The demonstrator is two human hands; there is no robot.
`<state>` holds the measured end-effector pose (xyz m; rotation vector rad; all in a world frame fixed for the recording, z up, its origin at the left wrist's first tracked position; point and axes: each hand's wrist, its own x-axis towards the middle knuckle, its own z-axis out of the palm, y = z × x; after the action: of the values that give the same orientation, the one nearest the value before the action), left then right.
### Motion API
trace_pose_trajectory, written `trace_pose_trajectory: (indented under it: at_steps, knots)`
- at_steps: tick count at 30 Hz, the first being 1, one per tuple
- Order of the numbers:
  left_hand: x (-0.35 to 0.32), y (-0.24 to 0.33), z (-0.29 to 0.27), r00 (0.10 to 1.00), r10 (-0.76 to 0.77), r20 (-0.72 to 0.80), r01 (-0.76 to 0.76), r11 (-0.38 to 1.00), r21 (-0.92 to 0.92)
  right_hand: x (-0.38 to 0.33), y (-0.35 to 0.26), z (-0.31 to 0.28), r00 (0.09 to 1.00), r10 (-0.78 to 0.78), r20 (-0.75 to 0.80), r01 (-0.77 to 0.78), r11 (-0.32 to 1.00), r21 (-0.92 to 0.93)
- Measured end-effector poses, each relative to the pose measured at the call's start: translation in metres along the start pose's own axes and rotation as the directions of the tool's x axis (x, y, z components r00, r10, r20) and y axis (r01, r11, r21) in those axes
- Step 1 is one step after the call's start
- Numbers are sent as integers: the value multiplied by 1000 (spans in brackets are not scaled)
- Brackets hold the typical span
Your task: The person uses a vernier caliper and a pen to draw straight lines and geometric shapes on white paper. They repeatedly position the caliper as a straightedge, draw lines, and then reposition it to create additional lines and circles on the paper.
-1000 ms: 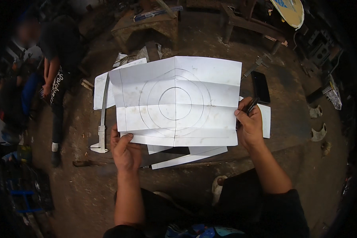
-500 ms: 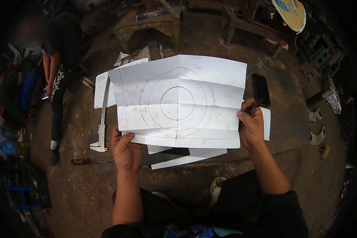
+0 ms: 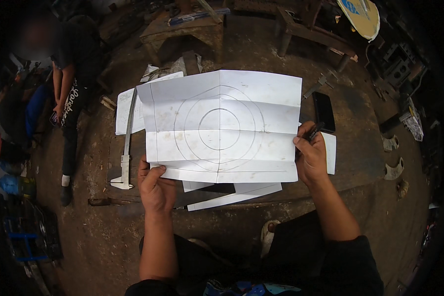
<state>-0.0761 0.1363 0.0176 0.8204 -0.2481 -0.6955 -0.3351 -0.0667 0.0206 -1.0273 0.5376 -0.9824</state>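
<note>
A creased white sheet of paper (image 3: 261, 153) with concentric circles and straight lines drawn on it is held up above the low table. My left hand (image 3: 156, 186) pinches its lower left corner, thumb on top. At the right edge, my right hand (image 3: 311, 154) grips the paper between thumb and fingers, with a black marker (image 3: 313, 131) also tucked in the same hand. Left of the paper lies a metal vernier caliper (image 3: 126, 165), partly over another white sheet (image 3: 125, 111). More paper (image 3: 241, 195) pokes out beneath the held sheet.
A black phone (image 3: 324, 112) rests on the dark table (image 3: 357, 163) at the right, near a metal tool (image 3: 318, 85). Curved metal pieces (image 3: 393, 169) lie to the far right. Someone seated (image 3: 69, 74) at the left holds a phone. A wooden stool (image 3: 182, 34) stands beyond the table.
The paper's right side has shifted slightly left and its upper right corner bends a little differently. Both hands keep their hold. The seated person's phone has tilted.
</note>
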Motion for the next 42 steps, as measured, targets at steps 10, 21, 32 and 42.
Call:
trace_pose_trajectory:
  at_steps: [10, 21, 32, 42]
  knots:
    - [-1, 1, 2, 1000, -16, -20, 17, 1000, 14, 0, -2, 2, 1000, 3, -2, -3, 1000, -6]
    - [-1, 0, -1, 1000, -11, -4, 11, 1000, 16, -1, -2, 0, 1000, 3, -7, -3, 1000, 7]
    - [-29, -22, 16, 917, 11, 400, -250, 797, 550, -11, 15, 20, 998, 44, -40, -45, 998, -31]
    - [-59, -65, 50, 888, 3, 460, -401, 494, 771, -30, 13, 47, 910, 387, 148, -346, 906, -245]
